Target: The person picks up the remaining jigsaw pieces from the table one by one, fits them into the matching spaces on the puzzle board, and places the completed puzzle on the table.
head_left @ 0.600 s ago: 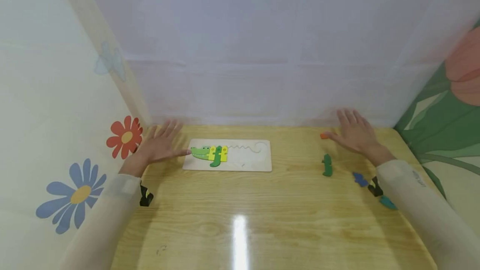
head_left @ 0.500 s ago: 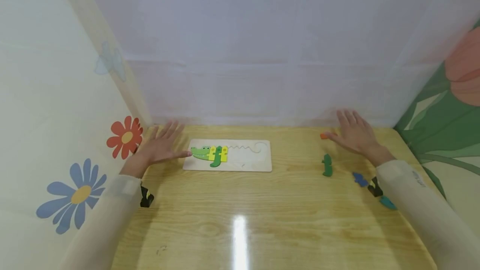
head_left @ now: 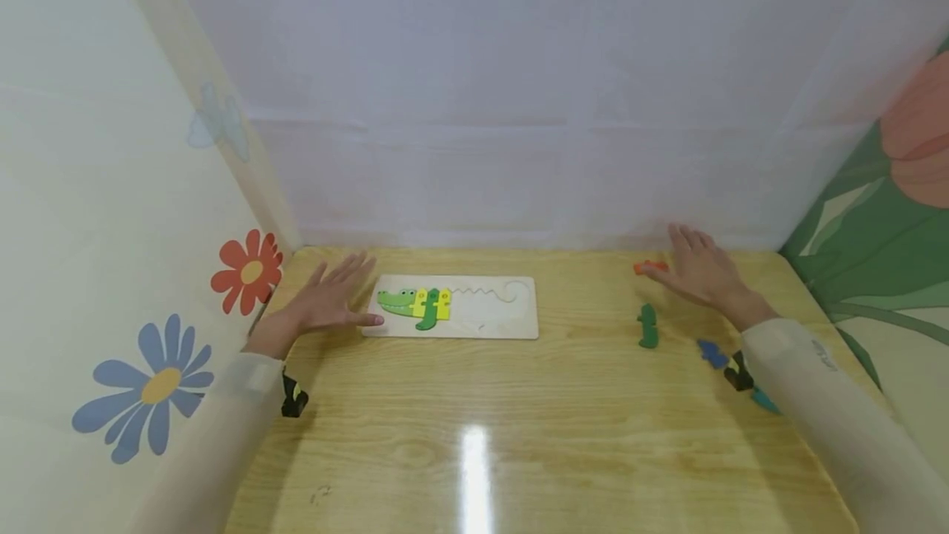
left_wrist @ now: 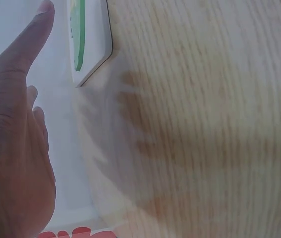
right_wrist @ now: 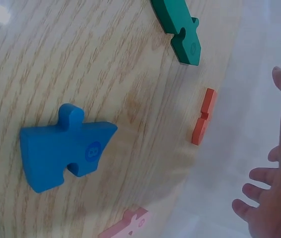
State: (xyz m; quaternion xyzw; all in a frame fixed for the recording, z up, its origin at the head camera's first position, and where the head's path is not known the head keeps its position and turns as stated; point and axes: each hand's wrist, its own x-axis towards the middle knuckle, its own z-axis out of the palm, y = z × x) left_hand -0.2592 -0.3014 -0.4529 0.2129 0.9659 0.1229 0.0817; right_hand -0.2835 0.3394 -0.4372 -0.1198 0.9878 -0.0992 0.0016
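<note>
In the head view, a pale puzzle board (head_left: 493, 320) lies at the back, left of the middle. Its left half holds a green crocodile head piece (head_left: 396, 302) and yellow and green body pieces; an outlined recess shows on the right. My left hand (head_left: 322, 303) is spread beside the board's left end, thumb over its corner, holding nothing. Over on the right, my right hand (head_left: 700, 270) hovers with fingers extended and nothing held. Its thumb overlaps an orange puzzle piece (head_left: 650, 268) in the head view; the right wrist view shows that orange piece (right_wrist: 203, 116) apart from the hand.
Loose pieces lie on the wooden table (head_left: 563, 435) at right: a green one (head_left: 648, 326), a blue one (head_left: 712, 353) and a teal one (head_left: 765, 400) partly under the sleeve. A pink piece (right_wrist: 125, 225) appears in the right wrist view. Cloth walls (head_left: 474, 147) surround the table.
My left hand has come nearer and lower, its thumb shifting down from the crocodile's snout. My right hand has dropped slightly, with more of the orange piece showing. The pieces stay put.
</note>
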